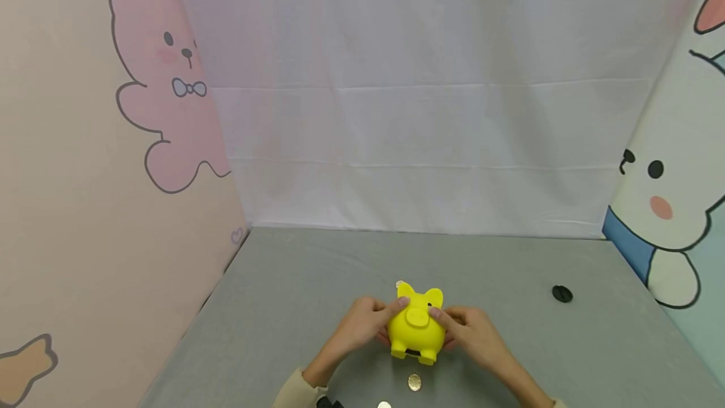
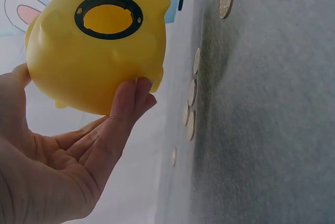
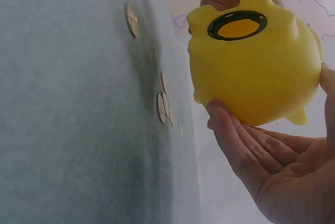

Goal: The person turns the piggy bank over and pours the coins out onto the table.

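A yellow piggy bank (image 1: 416,332) is held up off the table between both hands, its snout toward me. My left hand (image 1: 364,322) grips its left side, thumb on the front near the ear. On the other side my right hand (image 1: 471,332) grips it the same way, thumb beside the snout. In the left wrist view, the bank's underside shows a round hole with a black rim (image 2: 108,16), uncovered. The right wrist view shows that black rim (image 3: 237,25) too. Gold-coloured coins lie on the table below, one coin (image 1: 415,383) just in front of the bank.
A black round plug (image 1: 562,294) lies on the grey table (image 1: 493,269) to the right. Another coin (image 1: 384,405) sits at the near edge of the view, and one coin (image 1: 399,284) peeks out behind the bank. A white cloth (image 1: 396,112) hangs at the back.
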Available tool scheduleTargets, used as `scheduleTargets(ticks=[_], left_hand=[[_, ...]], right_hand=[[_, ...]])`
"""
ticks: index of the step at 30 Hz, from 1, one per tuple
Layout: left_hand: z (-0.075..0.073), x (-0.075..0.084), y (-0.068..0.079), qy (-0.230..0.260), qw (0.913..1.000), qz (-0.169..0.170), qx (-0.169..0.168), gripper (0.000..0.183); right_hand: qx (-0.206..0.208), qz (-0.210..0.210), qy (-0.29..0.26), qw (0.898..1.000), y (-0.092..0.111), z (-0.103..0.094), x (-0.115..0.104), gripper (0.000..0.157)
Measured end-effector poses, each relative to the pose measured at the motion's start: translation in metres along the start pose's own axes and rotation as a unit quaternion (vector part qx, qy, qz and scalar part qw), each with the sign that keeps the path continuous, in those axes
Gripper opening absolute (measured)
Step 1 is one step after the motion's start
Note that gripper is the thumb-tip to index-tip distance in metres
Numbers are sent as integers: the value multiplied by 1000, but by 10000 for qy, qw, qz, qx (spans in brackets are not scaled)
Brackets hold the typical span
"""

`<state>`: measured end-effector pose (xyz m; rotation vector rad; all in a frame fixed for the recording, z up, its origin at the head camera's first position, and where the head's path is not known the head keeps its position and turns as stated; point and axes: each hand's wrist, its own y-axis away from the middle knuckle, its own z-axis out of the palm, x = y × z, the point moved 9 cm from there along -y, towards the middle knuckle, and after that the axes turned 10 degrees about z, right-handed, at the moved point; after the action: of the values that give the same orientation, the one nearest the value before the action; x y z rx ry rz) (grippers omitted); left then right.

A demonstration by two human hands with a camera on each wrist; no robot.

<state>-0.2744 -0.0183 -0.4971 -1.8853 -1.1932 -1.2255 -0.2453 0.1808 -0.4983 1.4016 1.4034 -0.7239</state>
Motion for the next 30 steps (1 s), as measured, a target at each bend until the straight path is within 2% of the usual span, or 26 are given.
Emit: scheduleTargets(ticks=[8, 10, 13, 18, 23, 25, 28, 30], left_hand=[[0, 2, -1, 109, 9998, 122, -119, 64], [-1, 4, -1, 52, 9996, 224, -178, 59], [-1, 6, 0, 28, 9981, 510, -339, 52], [2, 12, 2, 192, 9925, 1053, -584, 84], [2, 18, 3, 161, 9869, 1545, -440, 96], [0, 26, 5, -124, 9778, 2072, -299, 99], [-4, 39, 11, -608, 9542, 2928, 11, 101], [-6, 44, 14, -831, 9406, 3285, 181, 101]], right_hand=[[-200, 8, 0, 9998, 0, 0, -2, 51], [-127, -84, 107, 9998, 1, -2, -3, 50], [7, -452, 334, 9984, 3, -4, -5, 55], [147, -1257, 751, 9891, 7, -5, -12, 84], [435, -1722, 833, 9806, 10, -8, -17, 92], [697, -2241, 979, 9671, 16, -10, -24, 95], [1122, -3139, 1118, 9361, 28, -12, -35, 100], [1376, -3567, 1232, 9158, 35, -13, -41, 103]])
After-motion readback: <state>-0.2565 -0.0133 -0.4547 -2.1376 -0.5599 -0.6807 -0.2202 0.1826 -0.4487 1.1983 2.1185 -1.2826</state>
